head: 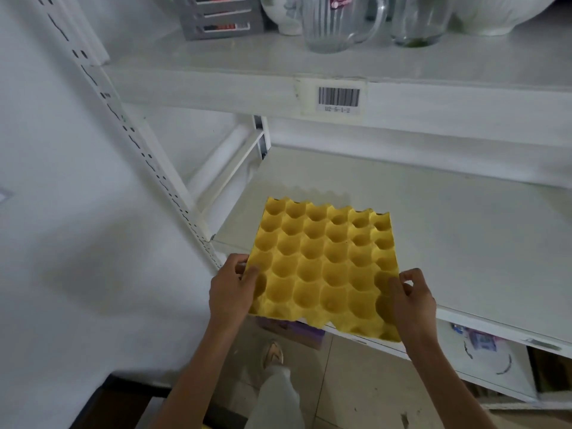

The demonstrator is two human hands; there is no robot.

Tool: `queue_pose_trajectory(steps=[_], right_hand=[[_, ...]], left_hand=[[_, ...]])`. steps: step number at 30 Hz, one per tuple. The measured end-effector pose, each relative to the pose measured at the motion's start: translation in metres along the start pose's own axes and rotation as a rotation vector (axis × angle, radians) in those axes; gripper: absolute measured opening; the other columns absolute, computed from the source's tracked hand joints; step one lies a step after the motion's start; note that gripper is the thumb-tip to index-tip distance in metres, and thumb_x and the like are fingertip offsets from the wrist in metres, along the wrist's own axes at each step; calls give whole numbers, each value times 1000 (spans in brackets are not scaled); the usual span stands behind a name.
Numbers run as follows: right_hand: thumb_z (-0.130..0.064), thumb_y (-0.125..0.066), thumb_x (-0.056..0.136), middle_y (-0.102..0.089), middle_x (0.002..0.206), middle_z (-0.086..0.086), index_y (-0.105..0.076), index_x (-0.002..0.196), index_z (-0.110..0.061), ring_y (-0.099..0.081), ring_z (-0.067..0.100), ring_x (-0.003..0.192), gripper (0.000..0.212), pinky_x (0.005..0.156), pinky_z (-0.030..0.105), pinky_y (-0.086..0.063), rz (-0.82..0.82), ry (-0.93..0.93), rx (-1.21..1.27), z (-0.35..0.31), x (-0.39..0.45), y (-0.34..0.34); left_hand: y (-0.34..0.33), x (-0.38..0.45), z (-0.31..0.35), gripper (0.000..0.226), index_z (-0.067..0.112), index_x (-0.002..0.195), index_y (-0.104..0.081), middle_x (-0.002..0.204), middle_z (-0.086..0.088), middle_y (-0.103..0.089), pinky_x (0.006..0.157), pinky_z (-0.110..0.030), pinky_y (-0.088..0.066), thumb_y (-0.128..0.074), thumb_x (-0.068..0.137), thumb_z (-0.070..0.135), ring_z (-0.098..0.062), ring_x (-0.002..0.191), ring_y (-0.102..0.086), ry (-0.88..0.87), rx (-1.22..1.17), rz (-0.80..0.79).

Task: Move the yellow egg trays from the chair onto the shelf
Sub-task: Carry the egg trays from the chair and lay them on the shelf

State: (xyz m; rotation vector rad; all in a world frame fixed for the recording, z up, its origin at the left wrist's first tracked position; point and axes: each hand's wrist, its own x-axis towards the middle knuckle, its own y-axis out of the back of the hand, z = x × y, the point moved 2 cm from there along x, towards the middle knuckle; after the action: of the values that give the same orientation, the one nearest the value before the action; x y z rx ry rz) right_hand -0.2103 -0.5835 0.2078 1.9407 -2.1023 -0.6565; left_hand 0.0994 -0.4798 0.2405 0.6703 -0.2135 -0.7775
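A yellow egg tray (pixel 322 264) with rows of round cups lies flat, its far part over the white middle shelf board (pixel 448 243) and its near edge sticking out past the shelf's front. My left hand (pixel 230 289) grips the tray's near left corner, thumb on top. My right hand (pixel 411 300) pinches the near right edge. The chair is out of view.
The shelf above (pixel 247 88) carries glass jugs (pixel 339 23), a white bowl and grey boxes, and has a barcode label on its front edge. A white slotted upright (pixel 148 162) stands left of the tray. Packaged goods lie on the lower shelf. My shoe is on the tiled floor.
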Motion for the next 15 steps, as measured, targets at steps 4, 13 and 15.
queue_pose_trajectory(steps=[4, 13, 15], right_hand=[[-43, -53, 103, -72, 89, 11, -52, 96, -22, -63, 28, 72, 22, 60, 37, -54, 47, 0, -36, -14, 40, -48], [-45, -52, 102, -70, 101, 12, -56, 107, -18, -67, 34, 86, 28, 74, 48, -61, 160, -152, -154, -51, 116, -175], [-39, -51, 103, -68, 97, 9, -56, 108, -19, -65, 33, 84, 21, 73, 45, -60, 182, -169, -206, -61, 132, -193]], left_hand=[[-15, 72, -9, 28, 25, 122, -64, 97, 15, -64, 66, -24, -45, -60, 96, 35, -12, 91, -64, 19, 23, -119], [-32, 232, -12, 36, 26, 120, -59, 100, 1, -72, 82, -42, -60, -58, 87, 40, -20, 89, -70, 56, -15, -324], [-33, 256, -14, 34, 28, 113, -57, 101, 2, -70, 81, -42, -60, -56, 84, 46, -22, 91, -70, 6, -1, -341]])
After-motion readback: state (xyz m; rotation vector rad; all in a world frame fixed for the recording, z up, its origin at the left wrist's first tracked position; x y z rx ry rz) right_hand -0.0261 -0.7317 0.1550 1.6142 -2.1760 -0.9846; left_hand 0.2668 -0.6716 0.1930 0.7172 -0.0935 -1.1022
